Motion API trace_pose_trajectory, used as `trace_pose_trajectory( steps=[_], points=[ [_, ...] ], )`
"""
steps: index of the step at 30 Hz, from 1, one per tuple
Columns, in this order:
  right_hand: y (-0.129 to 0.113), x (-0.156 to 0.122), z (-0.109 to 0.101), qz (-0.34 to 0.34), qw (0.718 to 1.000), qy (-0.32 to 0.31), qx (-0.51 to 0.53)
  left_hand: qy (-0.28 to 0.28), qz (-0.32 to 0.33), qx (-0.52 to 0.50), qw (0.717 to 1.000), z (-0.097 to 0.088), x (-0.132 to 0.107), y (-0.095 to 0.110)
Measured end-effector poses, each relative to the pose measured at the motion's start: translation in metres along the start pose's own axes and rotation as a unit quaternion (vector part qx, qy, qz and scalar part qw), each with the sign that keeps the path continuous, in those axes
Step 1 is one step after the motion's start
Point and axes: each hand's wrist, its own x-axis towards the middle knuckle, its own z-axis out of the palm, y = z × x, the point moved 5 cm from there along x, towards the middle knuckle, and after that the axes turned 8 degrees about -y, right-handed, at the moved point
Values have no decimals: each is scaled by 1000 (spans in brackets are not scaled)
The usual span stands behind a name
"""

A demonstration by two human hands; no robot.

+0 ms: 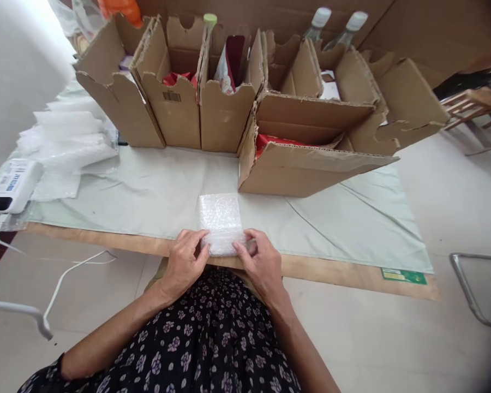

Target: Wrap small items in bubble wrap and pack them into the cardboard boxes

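A small flat packet wrapped in bubble wrap point(221, 218) lies at the near edge of the table on a pale cloth point(155, 191). My left hand point(185, 261) presses its fingertips on the packet's near left corner. My right hand point(261, 263) pinches the near right corner, fingers curled onto the wrap. Both hands rest at the table's front edge, above my lap in a dark flowered dress.
Open cardboard boxes point(175, 103) stand in a row at the back, with one larger box point(311, 164) close behind the packet, holding red packets. Bubble wrap sheets point(65, 136) pile at left beside a white device point(12, 185) with a cable. Bottles point(319, 22) stand behind.
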Motion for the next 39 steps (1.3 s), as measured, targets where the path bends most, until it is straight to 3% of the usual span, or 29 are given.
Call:
trace_pose_trajectory(
  steps=[3, 5, 8, 11, 16, 19, 21, 23, 25, 27, 30, 35, 39],
  points=[
    [-17, -16, -16, -131, 987, 77, -43, -9, 13, 8, 1000, 2, 2, -2],
    [-26, -20, -13, -202, 975, 26, -90, -20, 18, 10, 1000, 3, 5, -4],
    [-26, -15, 4, -251, 954, -86, -141, -36, 11, 27, 999, 2, 6, -5],
    [-21, -3, 11, -256, 946, -123, -153, -26, 28, 50, 998, -2, 1, 1],
    [-23, 12, 4, -225, 946, -223, -77, -35, 125, 55, 990, -8, -14, 15],
    [-18, 20, 1, -152, 949, -276, 9, -64, 96, -6, 993, -8, -9, 10],
    [-11, 23, 0, -97, 959, -260, 52, -76, 55, -36, 995, -6, 2, 4],
    [-5, 24, -4, -80, 980, -180, 40, -79, 19, -40, 996, -3, 14, -2],
    [-6, 19, -9, -115, 989, -83, -30, -77, -4, -22, 997, 0, 26, -6],
    [-15, 11, -9, -178, 977, -42, -109, -81, -15, 10, 997, 5, 34, -10],
    [-25, 6, 1, -237, 953, -86, -165, -86, -17, 38, 995, 9, 38, -13],
    [-23, 18, 15, -229, 946, -145, -181, -76, 46, 46, 995, 7, 44, -6],
    [-14, 23, 14, -208, 960, -147, -120, -155, 95, 19, 983, 11, 60, 0]
  ],
)
